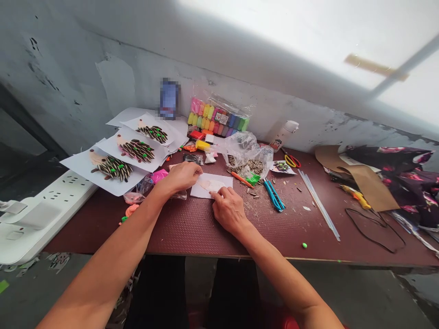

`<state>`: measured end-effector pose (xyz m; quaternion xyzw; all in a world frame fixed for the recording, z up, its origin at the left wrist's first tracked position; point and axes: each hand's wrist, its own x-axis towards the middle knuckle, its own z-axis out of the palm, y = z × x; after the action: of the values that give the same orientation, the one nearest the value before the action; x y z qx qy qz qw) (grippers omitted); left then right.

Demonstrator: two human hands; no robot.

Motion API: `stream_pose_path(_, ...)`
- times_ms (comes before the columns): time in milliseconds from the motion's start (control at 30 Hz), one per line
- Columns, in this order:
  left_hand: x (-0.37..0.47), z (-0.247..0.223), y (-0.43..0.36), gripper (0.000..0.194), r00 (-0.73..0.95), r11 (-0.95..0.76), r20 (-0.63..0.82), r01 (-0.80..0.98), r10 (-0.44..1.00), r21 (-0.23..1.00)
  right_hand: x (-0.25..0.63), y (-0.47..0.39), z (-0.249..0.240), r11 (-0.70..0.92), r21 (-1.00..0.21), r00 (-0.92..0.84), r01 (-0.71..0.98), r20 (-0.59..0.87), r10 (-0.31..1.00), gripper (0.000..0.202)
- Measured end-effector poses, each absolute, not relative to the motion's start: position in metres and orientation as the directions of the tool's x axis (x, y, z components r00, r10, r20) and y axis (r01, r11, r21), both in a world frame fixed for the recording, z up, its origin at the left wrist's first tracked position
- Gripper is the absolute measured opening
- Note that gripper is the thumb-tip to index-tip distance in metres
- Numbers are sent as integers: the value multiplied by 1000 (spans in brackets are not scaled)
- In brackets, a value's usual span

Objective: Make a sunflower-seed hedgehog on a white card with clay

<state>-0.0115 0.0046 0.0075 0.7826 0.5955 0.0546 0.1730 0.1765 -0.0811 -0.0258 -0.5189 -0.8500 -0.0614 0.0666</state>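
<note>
A small white paper card (200, 192) lies on the brown tabletop in front of me, with a flat, pale peach clay shape (211, 183) on it. At the card's upper left corner is my left hand (185, 176), its fingers bent and closed together; anything between the fingertips is hidden. My right hand (230, 209) rests at the card's lower right edge. Its fingers are curled, with the tips on the card beside the peach clay and a tiny dark spot. Whether they pinch something, I cannot make out.
Finished hedgehog pictures (137, 151) of seeds and clay lie at the left, near a white power strip (51, 214). Behind are coloured clay packs (219, 119) and a bag of sunflower seeds (254, 164). Rightward lie a blue cutter (273, 195), scissors (292, 160), glue sticks (318, 205) and a glue gun (358, 196).
</note>
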Motion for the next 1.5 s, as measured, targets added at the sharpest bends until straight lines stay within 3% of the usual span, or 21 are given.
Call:
stream_pose_path(433,-11,8,3,40,280,-229,-114,915,953,334,174,-81,-25,455,45,-456,889,165,875,21)
stream_pose_path(733,-12,8,3,41,296,-245,-109,909,949,337,180,-79,-24,382,-122,-355,916,196,914,34)
stream_pose_path(1133,-12,10,1,41,305,-254,-119,912,945,322,174,-83,-26,465,27,-463,885,162,871,20)
stream_pose_path(1500,-13,8,2,39,297,-250,-105,913,949,322,175,-84,-30,495,115,-508,861,152,848,27)
